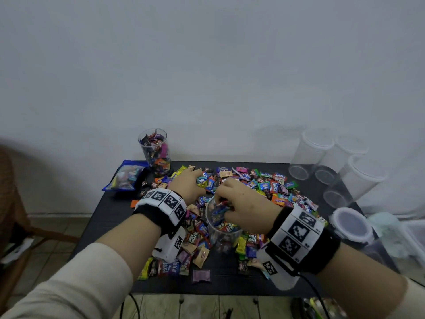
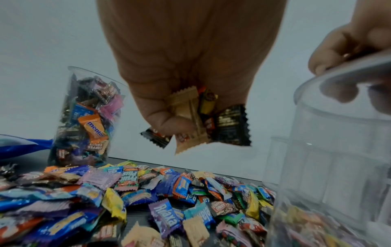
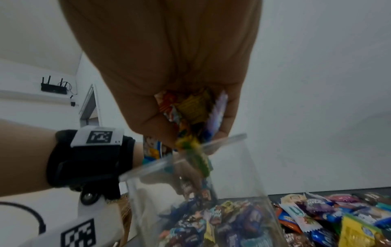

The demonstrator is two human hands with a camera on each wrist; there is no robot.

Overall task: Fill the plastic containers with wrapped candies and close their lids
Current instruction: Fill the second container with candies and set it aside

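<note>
A heap of wrapped candies [image 1: 259, 187] covers the black table [image 1: 110, 217]. My left hand [image 1: 190, 180] hovers over the heap and grips a bunch of candies [image 2: 194, 117] in tan and black wrappers. A clear plastic container [image 1: 222, 229], open and partly filled, stands in the middle of the heap. My right hand [image 1: 230, 201] is at its mouth, its fingers curled round a clump of candies [image 3: 190, 108]. A blurred yellow-green candy [image 3: 196, 158] hangs below the hand at the rim [image 3: 169, 162]. A second container [image 1: 155, 150], full and without a lid, stands at the back left.
Several empty clear containers [image 1: 310, 153] lie and stand at the table's right end, one round lid [image 1: 350, 223] nearest me. A blue bag [image 1: 125, 178] lies at the back left corner. A white wall runs behind the table. A wicker chair [image 1: 9, 192] is left.
</note>
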